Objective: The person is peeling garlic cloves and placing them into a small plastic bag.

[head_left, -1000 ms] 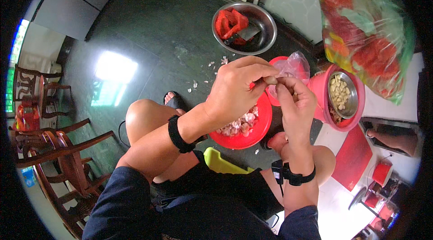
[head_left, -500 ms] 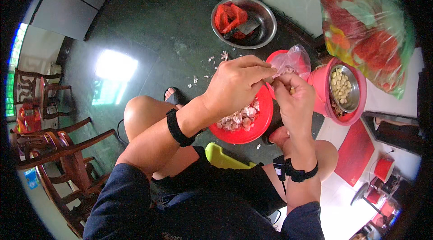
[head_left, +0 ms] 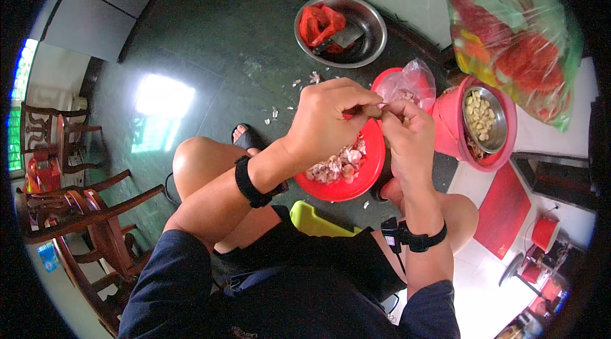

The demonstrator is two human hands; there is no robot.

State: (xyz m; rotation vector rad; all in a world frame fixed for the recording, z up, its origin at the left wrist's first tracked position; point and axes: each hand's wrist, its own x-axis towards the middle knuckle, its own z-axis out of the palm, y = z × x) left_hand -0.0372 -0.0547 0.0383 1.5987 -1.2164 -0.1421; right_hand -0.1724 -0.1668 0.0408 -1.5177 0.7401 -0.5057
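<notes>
Drawn a little to the left since a second ago, the right hand (head_left: 410,148) now has its fingertips close against those of the left hand (head_left: 328,122), while the bowls sit slightly higher in the view. Thumb and fingers of both hands pinch what looks like a garlic clove (head_left: 373,111), mostly covered by the fingertips, so I cannot tell how much skin is on it. It is held up above the far right edge of a red bowl (head_left: 344,194), which stands on the dark floor (head_left: 210,40) and holds a heap of pinkish unpeeled garlic and papery skins (head_left: 340,164). Something pale shows in the curl of the right fingers, too hidden to name.

Just beyond the right hand is a second red container with a clear plastic bag (head_left: 420,78) in it. Beside that stands a pink bucket (head_left: 447,126), and in its top rests a small steel bowl (head_left: 501,124) of pale peeled cloves (head_left: 478,115). Farther off, a steel basin (head_left: 377,26) holds a red net bag (head_left: 318,24) and a knife (head_left: 347,37). Skin scraps (head_left: 275,112) lie on the floor to the left of the hands, and wooden chairs (head_left: 108,227) stand well apart at the far left.
</notes>
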